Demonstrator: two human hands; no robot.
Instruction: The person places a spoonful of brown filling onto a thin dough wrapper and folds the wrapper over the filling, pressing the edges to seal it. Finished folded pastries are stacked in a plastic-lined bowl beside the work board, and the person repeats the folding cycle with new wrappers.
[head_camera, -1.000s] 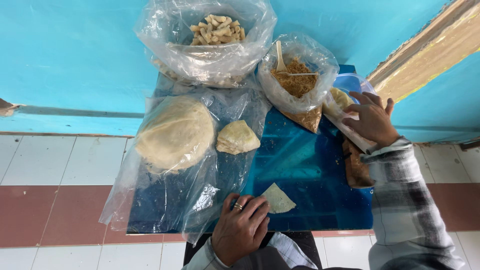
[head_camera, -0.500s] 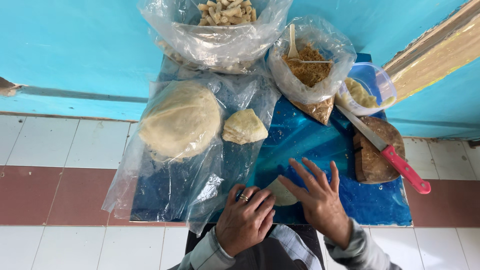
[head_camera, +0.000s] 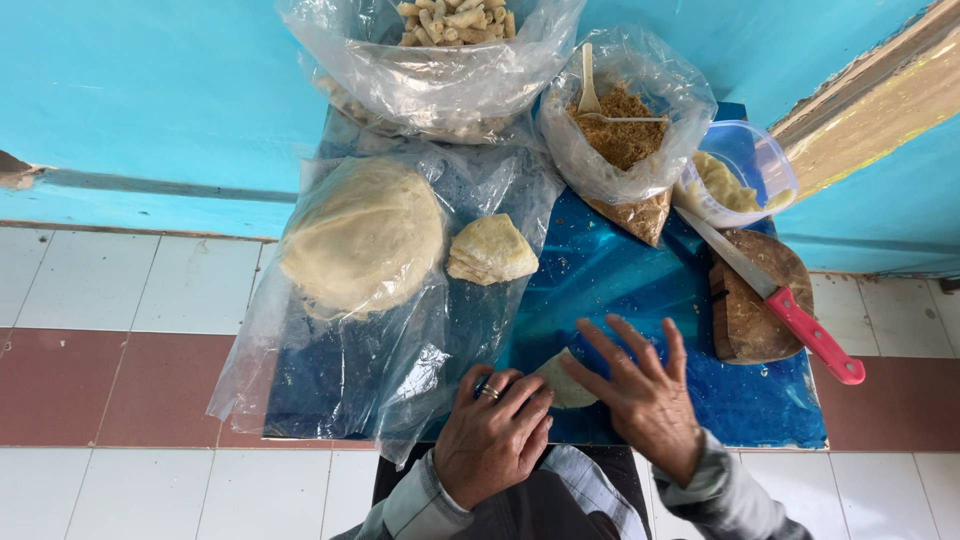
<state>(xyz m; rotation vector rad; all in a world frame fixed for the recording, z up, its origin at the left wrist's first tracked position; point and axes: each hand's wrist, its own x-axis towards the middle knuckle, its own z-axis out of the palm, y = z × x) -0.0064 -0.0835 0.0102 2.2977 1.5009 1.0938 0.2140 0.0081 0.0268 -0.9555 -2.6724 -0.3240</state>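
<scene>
left hand (head_camera: 492, 432) curled, fingertips pressing on a small flat dough piece (head_camera: 566, 381) at the near edge of the blue board (head_camera: 620, 280). right hand (head_camera: 643, 393) open, fingers spread, resting just beside that piece, touching its right edge. behind: big dough mound (head_camera: 362, 236) under clear plastic, folded stack (head_camera: 490, 250), bag of brown filling (head_camera: 622, 140), red-handled knife (head_camera: 775, 292) on a wooden block (head_camera: 752, 300).

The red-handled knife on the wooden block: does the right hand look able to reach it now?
Probably yes. The right hand is open and holds nothing, and only bare blue board lies between it and the red-handled knife on the wooden block.
</scene>
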